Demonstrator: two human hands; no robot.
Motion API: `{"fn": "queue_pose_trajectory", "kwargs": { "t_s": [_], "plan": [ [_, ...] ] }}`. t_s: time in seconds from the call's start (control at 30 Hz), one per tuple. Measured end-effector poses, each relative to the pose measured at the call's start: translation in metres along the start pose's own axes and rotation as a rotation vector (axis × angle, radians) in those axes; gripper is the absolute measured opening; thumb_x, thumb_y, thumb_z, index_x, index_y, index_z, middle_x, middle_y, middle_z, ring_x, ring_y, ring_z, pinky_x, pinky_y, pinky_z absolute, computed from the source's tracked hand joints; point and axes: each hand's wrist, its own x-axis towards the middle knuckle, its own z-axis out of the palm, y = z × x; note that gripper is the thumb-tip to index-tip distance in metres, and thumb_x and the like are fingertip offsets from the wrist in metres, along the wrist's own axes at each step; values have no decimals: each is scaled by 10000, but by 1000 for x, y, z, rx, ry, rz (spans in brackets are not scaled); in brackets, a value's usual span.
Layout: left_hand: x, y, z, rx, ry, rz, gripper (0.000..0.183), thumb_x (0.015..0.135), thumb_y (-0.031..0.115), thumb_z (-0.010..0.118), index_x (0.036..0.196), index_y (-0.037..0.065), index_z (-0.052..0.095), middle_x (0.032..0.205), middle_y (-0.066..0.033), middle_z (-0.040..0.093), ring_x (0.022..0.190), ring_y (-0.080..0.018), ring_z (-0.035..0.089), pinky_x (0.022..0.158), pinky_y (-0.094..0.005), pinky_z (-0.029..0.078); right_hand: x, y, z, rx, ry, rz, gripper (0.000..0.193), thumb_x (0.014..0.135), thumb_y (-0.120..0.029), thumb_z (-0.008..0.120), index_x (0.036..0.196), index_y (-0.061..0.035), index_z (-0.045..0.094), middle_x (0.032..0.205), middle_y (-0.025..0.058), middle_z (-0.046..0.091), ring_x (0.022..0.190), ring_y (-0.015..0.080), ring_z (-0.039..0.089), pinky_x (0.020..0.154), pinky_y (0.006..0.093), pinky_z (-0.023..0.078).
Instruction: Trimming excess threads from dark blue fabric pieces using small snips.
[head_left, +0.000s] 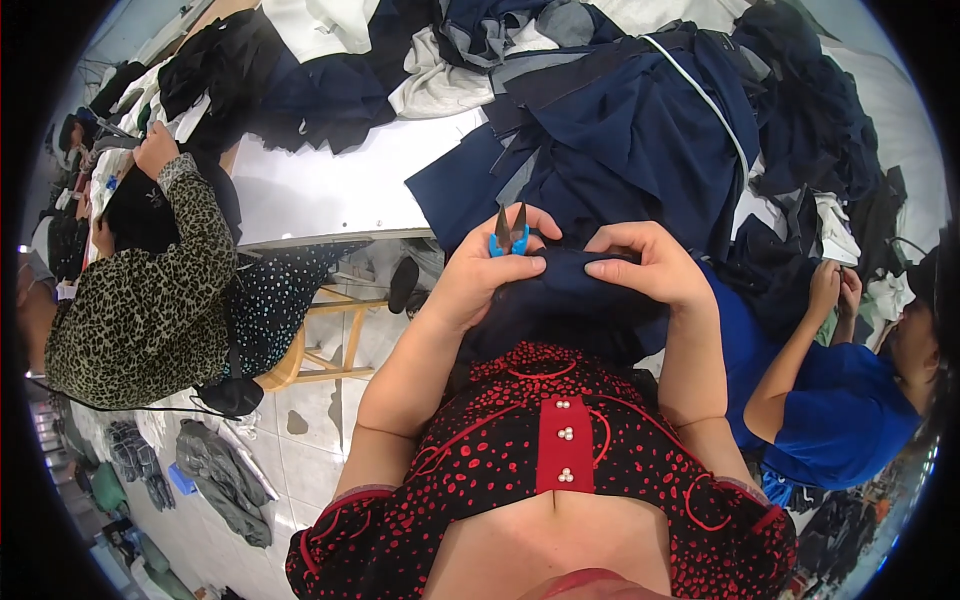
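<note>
Dark navy fabric [575, 300] hangs between my two hands over my lap, its upper edge pinched at both sides. My left hand [495, 262] grips that edge between thumb and finger. Tucked in the same hand is a pair of thread snips [509, 236] with blue handles, its dark blades pointing up and away from me. My right hand [655, 262] pinches the fabric edge a short way to the right, thumb on top. What lies under the fingertips is hidden by the cloth.
A white table [330, 190] ahead carries a large navy fabric pile [630, 130], with a white cord [705, 95] across it. Workers sit close by: one in leopard print [140, 310] at left, one in blue [840, 400] at right. A wooden stool [335, 340] stands at left.
</note>
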Motion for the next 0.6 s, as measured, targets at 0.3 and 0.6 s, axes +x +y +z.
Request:
{"fn": "queue_pose_trajectory", "kwargs": {
  "t_s": [0.3, 0.6],
  "plan": [
    [-4, -2, 11, 53, -18, 15, 315, 751, 31, 621, 1055, 44, 542, 934, 10, 521, 814, -44, 465, 772, -184, 380, 2, 1, 9, -351, 27, -251, 179, 790, -110, 666, 871, 27, 584, 786, 63, 546, 730, 113, 507, 656, 249, 412],
    [-7, -3, 14, 476, -4, 194, 285, 752, 79, 629, 1015, 19, 535, 937, -7, 536, 852, -78, 493, 755, -209, 383, -3, 7, 21, 99, 74, -36, 107, 822, -87, 625, 837, 15, 597, 742, -17, 574, 705, 42, 477, 633, 208, 389]
  ]
}}
